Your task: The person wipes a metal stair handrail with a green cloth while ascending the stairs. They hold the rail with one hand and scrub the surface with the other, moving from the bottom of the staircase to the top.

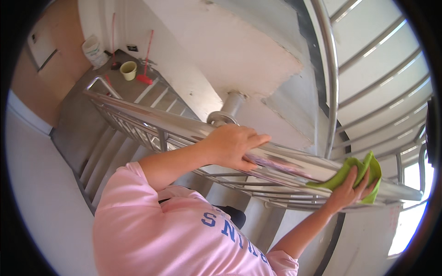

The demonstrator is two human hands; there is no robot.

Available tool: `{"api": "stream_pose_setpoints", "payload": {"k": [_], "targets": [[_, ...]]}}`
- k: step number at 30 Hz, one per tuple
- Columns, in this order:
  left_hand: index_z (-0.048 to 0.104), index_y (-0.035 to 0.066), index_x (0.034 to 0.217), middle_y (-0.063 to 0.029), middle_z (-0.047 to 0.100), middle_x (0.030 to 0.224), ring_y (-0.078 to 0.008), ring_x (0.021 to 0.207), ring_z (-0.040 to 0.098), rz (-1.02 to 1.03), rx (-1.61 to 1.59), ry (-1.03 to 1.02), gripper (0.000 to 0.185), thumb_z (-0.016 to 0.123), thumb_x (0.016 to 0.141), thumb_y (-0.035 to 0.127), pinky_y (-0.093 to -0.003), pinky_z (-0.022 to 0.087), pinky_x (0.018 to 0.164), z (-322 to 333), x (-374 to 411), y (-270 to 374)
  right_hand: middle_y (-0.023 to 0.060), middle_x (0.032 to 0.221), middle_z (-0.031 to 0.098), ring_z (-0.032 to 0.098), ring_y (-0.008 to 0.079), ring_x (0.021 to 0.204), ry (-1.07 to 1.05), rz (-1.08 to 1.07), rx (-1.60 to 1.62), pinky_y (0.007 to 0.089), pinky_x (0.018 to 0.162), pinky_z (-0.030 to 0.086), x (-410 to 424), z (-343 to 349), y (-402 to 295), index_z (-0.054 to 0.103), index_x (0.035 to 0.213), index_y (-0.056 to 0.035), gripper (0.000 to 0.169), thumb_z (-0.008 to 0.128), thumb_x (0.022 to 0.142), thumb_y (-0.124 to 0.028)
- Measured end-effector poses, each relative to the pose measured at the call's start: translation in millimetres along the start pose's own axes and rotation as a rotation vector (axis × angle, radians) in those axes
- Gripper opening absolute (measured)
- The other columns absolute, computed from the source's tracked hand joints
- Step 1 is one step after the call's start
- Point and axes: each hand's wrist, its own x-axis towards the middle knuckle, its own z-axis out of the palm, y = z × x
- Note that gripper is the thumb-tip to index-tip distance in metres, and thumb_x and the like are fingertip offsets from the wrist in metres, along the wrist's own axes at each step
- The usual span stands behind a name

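Note:
A shiny metal handrail (290,158) runs across the view, with metal balusters below it. My left hand (234,146) rests over the top of the rail near the middle, its fingers curled round the far side and no cloth under it. Farther along the rail to the right, my right hand (352,189) presses a green cloth (371,172) against the metal. The cloth is bunched up over the fingers and wraps the rail's top.
Stairs (110,158) descend beneath the rail. On the lower landing stand a yellowish bucket (128,70), a red broom (144,79), a dark-headed plunger or brush (116,65) and a white sack (95,51). Another railing (331,69) rises at the upper right, near a bright window (411,214).

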Motion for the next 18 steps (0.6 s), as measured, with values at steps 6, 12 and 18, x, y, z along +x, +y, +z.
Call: {"api": "stream_pose_setpoints", "payload": {"k": [6,12,18], "targets": [[0.050,0.009,0.125,-0.0072,0.062,0.089,-0.0267,0.079,0.063,0.021,-0.019,0.037,0.069,0.077,0.066,0.033,-0.0385,0.050,0.064,2.1,-2.6,-3.2,0.0162,0.144,0.037,0.038,0.0311,0.130,0.014,0.012,-0.026,0.0398,0.105,0.034,18.8,-4.3,16.2,0.063,0.122,-0.0092,0.044,0.064,0.086,-0.036],[0.048,0.009,0.127,-0.0086,0.061,0.088,-0.0278,0.080,0.063,0.017,-0.012,0.008,0.071,0.076,0.066,0.032,-0.0394,0.050,0.066,-0.7,-0.5,-1.2,0.0153,0.142,0.039,0.039,0.0294,0.129,0.016,0.019,-0.017,0.0395,0.107,0.031,46.8,-12.8,48.5,0.061,0.125,-0.0109,0.050,0.063,0.086,-0.041],[0.048,0.008,0.127,-0.0091,0.061,0.087,-0.0281,0.079,0.063,0.007,-0.011,-0.001,0.071,0.076,0.066,0.032,-0.0396,0.050,0.067,0.8,-0.2,-1.4,0.0137,0.142,0.038,0.038,0.0289,0.129,-0.003,0.067,-0.036,0.0394,0.106,0.031,76.9,-20.8,64.0,0.060,0.126,-0.0099,0.048,0.059,0.089,-0.040]]}}
